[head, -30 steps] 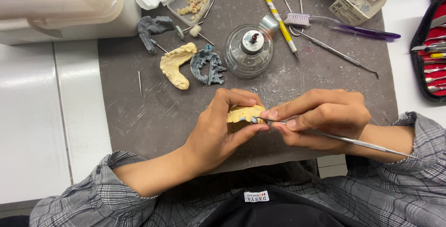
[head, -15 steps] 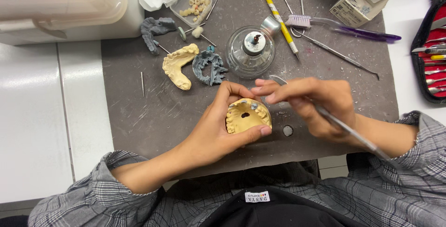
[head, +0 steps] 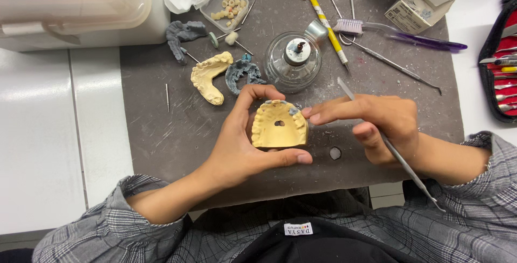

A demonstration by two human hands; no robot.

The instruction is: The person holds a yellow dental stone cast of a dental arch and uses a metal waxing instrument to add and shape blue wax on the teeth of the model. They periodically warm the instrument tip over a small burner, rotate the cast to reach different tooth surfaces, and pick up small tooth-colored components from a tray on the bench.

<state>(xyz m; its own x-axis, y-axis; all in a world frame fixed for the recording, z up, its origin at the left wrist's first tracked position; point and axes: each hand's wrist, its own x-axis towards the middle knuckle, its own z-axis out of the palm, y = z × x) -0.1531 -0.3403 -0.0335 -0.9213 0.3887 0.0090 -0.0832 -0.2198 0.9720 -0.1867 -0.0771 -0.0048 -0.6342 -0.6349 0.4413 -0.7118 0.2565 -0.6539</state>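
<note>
Left hand (head: 237,150) grips the yellow plaster jaw cast (head: 279,125) from the side: thumb under its near edge, fingers curled over the far edge, cast held just above the grey mat (head: 161,134) near the middle of the desk (head: 43,144). I see the tooth arch facing up, a small hole in its centre, bits of grey wax on the far teeth.

Right hand (head: 377,125) is closed around a thin metal instrument (head: 396,155); the shaft runs diagonally through the fist, one end toward the sleeve, the other poking out behind the fingers. Index fingertip touches the cast's right far corner.

On the mat beyond: glass spirit lamp (head: 293,61) just behind the cast, a second yellow half cast (head: 210,77) and a grey wax piece (head: 242,74) to its left, small clear tray of loose teeth (head: 226,7), yellow pen (head: 326,20), purple toothbrush (head: 398,31). Red tool case (head: 501,69) at the far right edge.
</note>
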